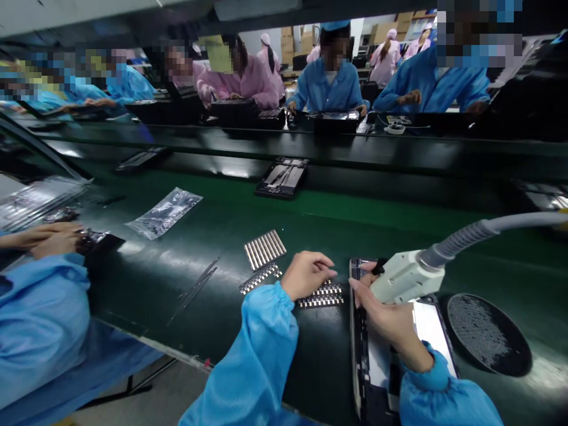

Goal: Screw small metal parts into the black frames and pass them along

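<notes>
My left hand (309, 274) is closed, thumb and fingertips together, over a dark strip of small metallic pieces (322, 300). Anything between those fingertips is too small to make out. On the near right lies an opened tablet-like device (361, 367) with a dark frame and silvery panels. My right hand (393, 322) is at its upper left part, fingers bent in and partly hidden by a pale green housing (406, 278) on a grey hose. What these fingers hold cannot be seen. Left of my left hand lie another strip (261, 278) and a sheet of silvery bars (265, 249).
A round black mesh disc (488, 334) lies at the right. Thin dark sticks (197, 287) and a clear plastic bag (166, 213) are to the left. Another opened device (284, 177) rests on the green strip. A co-worker's hands (48, 239) work at far left; several people sit opposite.
</notes>
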`<state>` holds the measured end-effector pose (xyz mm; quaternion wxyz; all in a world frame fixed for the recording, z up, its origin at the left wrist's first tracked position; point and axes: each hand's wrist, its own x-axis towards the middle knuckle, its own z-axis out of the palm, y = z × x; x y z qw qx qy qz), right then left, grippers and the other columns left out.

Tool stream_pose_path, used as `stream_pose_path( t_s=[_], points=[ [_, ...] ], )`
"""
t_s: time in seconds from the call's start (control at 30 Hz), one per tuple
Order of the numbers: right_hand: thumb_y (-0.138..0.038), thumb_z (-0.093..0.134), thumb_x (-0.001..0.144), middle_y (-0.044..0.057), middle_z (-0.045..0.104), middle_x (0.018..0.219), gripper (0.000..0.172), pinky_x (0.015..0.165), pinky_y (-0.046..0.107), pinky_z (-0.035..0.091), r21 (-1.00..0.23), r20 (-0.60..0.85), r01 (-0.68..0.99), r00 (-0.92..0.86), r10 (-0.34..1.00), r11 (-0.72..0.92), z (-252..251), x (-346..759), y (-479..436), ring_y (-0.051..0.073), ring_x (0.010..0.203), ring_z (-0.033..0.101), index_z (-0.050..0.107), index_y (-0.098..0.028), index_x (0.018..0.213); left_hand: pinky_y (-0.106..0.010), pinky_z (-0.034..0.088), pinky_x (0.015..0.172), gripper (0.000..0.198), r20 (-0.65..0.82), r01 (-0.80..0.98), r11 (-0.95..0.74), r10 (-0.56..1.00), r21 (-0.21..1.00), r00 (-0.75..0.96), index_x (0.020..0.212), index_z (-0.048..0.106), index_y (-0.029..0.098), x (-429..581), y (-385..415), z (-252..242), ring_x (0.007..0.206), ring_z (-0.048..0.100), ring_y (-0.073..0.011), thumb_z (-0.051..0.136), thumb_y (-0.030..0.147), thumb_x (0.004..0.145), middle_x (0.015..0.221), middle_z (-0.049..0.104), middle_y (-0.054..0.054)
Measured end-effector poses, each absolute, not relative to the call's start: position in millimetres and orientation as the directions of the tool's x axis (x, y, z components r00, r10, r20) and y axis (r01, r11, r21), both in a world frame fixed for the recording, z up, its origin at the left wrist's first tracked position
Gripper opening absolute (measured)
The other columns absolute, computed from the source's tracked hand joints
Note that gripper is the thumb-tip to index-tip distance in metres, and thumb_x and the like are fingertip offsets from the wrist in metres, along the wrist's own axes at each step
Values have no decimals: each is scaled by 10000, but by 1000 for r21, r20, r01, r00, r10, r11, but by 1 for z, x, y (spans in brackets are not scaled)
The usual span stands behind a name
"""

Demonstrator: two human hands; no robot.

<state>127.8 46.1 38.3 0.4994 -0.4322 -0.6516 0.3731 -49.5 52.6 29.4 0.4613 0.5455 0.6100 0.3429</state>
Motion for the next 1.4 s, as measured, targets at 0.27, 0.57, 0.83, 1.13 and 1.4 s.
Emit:
stream_pose_path(
  t_s=[0.27,0.57,0.83,1.13,1.4],
  points=[
    [-266,676,811,-81,553,521,317,576,333,500,-945,313,79,-53,948,317,53,132,44,136,446,542,537,-192,1086,-273,446,649,472,-177,803,161,982,574,-71,983,695,185,-63,39,37,749,631,-192,840,426,604,892,682,-32],
    [-252,756,747,-83,552,479,300,429,272,419,-920,372,18,362,855,392,86,242,38,138,400,513,560,-213,971,-263,430,655,233,-97,816,69,995,574,-16,826,663,210,-51,44,25,751,621,-187,784,309,652,834,672,-2],
    [-235,783,701,-87,561,437,325,435,272,423,-925,339,21,491,802,378,33,282,63,127,358,493,514,-196,880,-278,492,639,365,-134,556,95,991,826,30,850,715,162,-55,46,16,685,648,-195,702,472,660,697,702,-22],
    [-248,734,732,-97,530,442,299,453,302,450,-944,316,47,409,856,325,34,266,69,133,367,496,533,-195,948,-332,499,716,210,7,818,0,1000,576,-5,738,742,239,-45,40,21,748,669,-238,589,382,746,768,734,-34],
    [-252,722,739,-94,537,443,288,453,303,437,-949,309,76,398,864,305,26,264,72,133,364,489,531,-198,948,-341,523,788,261,218,818,-215,969,533,113,706,697,244,-46,35,12,853,662,-229,527,399,829,887,718,-40]
  ],
)
